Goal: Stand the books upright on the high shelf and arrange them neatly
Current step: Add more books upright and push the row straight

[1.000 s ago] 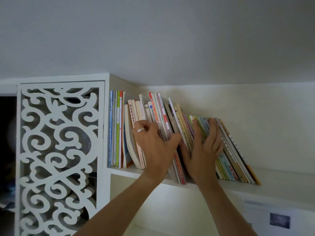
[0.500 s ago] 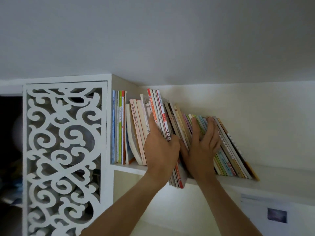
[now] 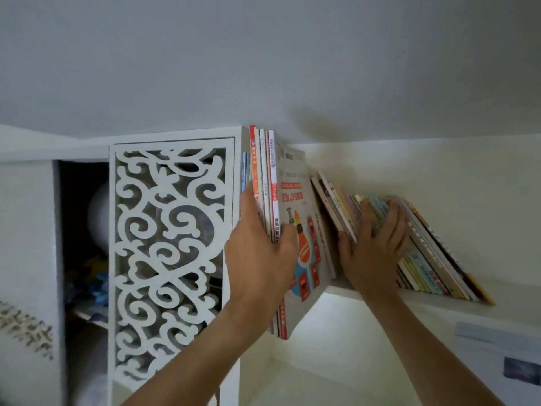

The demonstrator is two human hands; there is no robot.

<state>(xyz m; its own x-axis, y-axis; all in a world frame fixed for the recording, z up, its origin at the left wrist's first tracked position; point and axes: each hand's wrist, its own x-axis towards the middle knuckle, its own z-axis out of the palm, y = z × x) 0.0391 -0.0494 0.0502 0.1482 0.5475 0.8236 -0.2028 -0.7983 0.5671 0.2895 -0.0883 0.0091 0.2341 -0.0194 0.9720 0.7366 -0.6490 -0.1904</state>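
Observation:
My left hand (image 3: 260, 259) grips a bundle of thin books with red and white spines (image 3: 269, 183), pulled forward out of the high white shelf (image 3: 439, 303) and held upright in front of it; the outer cover shows a red and blue picture. My right hand (image 3: 374, 247) lies with spread fingers against a row of colourful books (image 3: 424, 259) that lean to the left on the shelf. A few blue-spined books (image 3: 244, 171) show behind the held bundle, mostly hidden.
A white fretwork cabinet door (image 3: 169, 259) stands left of the shelf, with a dark open compartment (image 3: 82, 244) beyond it. The ceiling is close above the books. A paper with a small picture (image 3: 518, 370) hangs on the wall below right.
My left hand has drawn the red-spined bundle out of the shelf, toward me and upward. The view has swung to the right. My right hand stays on the leaning row.

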